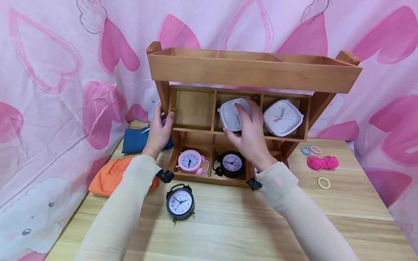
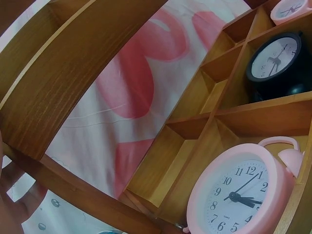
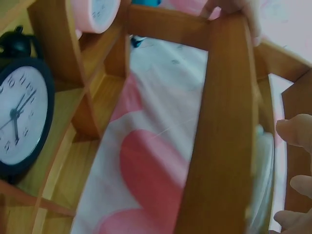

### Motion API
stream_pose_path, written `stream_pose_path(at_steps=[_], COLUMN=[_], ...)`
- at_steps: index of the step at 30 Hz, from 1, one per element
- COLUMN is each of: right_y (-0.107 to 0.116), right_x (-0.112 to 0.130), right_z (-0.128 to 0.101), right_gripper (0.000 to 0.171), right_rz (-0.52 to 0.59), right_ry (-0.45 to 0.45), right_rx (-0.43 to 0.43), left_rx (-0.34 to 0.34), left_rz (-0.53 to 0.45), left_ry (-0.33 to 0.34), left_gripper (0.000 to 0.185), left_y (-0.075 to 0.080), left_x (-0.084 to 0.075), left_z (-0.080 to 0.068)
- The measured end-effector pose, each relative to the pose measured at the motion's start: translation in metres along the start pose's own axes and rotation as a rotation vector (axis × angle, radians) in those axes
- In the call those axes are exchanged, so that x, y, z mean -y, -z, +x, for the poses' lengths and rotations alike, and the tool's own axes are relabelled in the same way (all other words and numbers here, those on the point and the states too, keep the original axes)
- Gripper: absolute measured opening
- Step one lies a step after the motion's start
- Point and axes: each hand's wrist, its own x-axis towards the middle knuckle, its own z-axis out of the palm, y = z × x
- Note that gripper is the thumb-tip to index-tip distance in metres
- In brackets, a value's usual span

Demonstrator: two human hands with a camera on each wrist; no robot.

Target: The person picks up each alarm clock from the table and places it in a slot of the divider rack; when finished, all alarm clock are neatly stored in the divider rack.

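Your right hand (image 1: 249, 136) sits at centre frame, its fingers (image 1: 243, 110) curled around the white square clock (image 1: 232, 115), which sits in the middle upper compartment of the wooden shelf (image 1: 254, 74). Your left hand (image 1: 160, 132), left of centre, grips the shelf's left upright with its fingers wrapped round the edge. A second white clock (image 1: 282, 117) fills the compartment to the right. Below stand a pink alarm clock (image 1: 191, 161) and a black one (image 1: 231, 164); another black clock (image 1: 180, 203) stands on the surface.
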Motion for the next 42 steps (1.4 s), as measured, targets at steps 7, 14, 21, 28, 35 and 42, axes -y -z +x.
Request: stream_pose_path(at_steps=[7,14,21,28,35,42], right_y=[0.009,0.0,-0.029,-0.056,-0.08,-0.102], right_x=[0.018,0.036,0.042,0.041,0.054,0.07], right_z=[-0.025,-0.062,-0.109,-0.14,-0.158,-0.166], right_gripper=[0.074,0.082,0.084,0.085,0.09,0.091], right_rz=[0.073,0.173,0.163,0.213,0.206,0.163], right_ry=[0.088,0.066,0.007,-0.029,-0.015,0.002], right_rx=[-0.025,0.136,0.381,0.493,0.601,0.673], left_rx=[0.0,-0.002,-0.008,-0.004,-0.004,-0.005], left_rz=[0.008,0.012,0.014,0.016,0.014,0.009], left_ry=[-0.006,-0.002,0.005,0.012,0.013,0.009], left_gripper=[0.06,0.06,0.059,0.061,0.06,0.059], left_y=[-0.001,0.0,0.0,0.0,0.0,-0.001], left_x=[-0.001,0.0,0.0,0.0,-0.001,-0.001], left_z=[0.002,0.0,-0.001,0.001,0.001,0.0])
